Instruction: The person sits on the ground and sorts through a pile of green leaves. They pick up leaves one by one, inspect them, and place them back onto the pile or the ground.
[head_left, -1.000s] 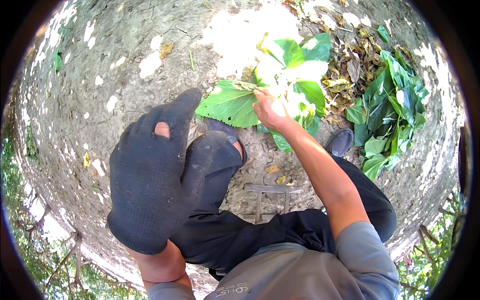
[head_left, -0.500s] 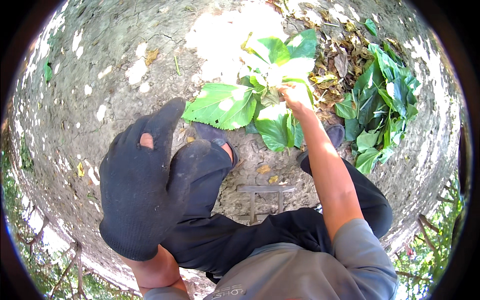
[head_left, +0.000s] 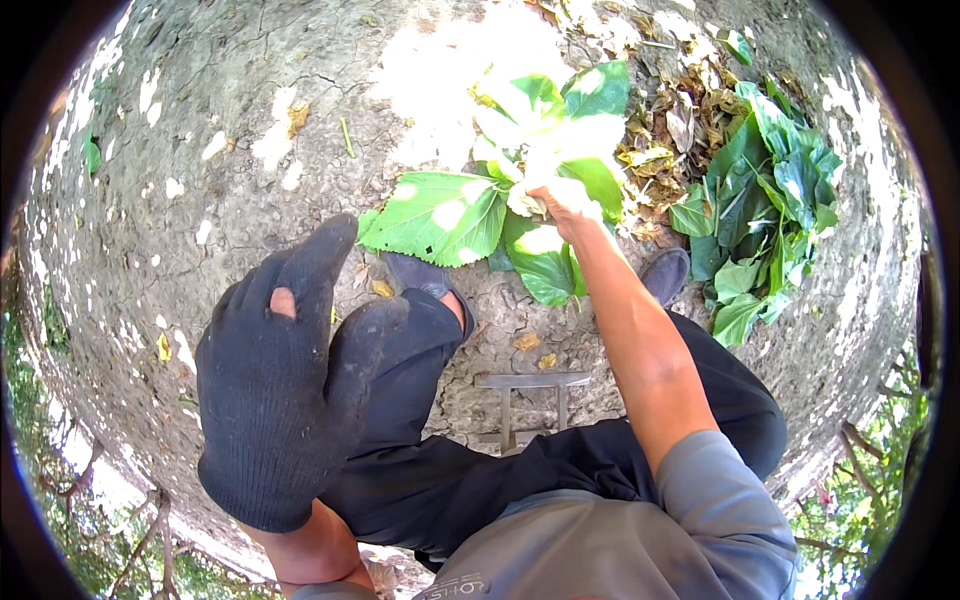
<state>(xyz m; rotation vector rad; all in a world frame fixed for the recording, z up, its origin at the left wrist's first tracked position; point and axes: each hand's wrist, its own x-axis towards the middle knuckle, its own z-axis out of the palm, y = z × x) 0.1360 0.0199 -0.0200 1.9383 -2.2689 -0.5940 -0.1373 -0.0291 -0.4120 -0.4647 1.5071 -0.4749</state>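
My left hand (head_left: 290, 370), in a black knitted glove with a hole near one finger, hovers over my left knee. It is open and empty, its thumb apart from the fingers. My bare right hand (head_left: 568, 205) reaches forward to the middle of a cluster of big green leaves (head_left: 448, 217) on the ground. Its fingers are closed on a pale, withered leaf (head_left: 524, 201) there. Strong sunlight washes out the fingertips and the leaf bases, so the exact grip is hard to see.
A heap of picked green leaves (head_left: 765, 200) lies at the right, beside dry brown leaves (head_left: 680, 125). My shoes (head_left: 665, 275) flank the cluster. A small metal-looking frame (head_left: 533, 381) stands between my legs. Cracked, sun-spotted soil (head_left: 250, 190) spreads around, with branches near the lower rim.
My right hand has moved a little left, its fingers now closed at the middle of the leaf cluster, and the withered leaf has shifted with it. The gloved left hand has barely moved.
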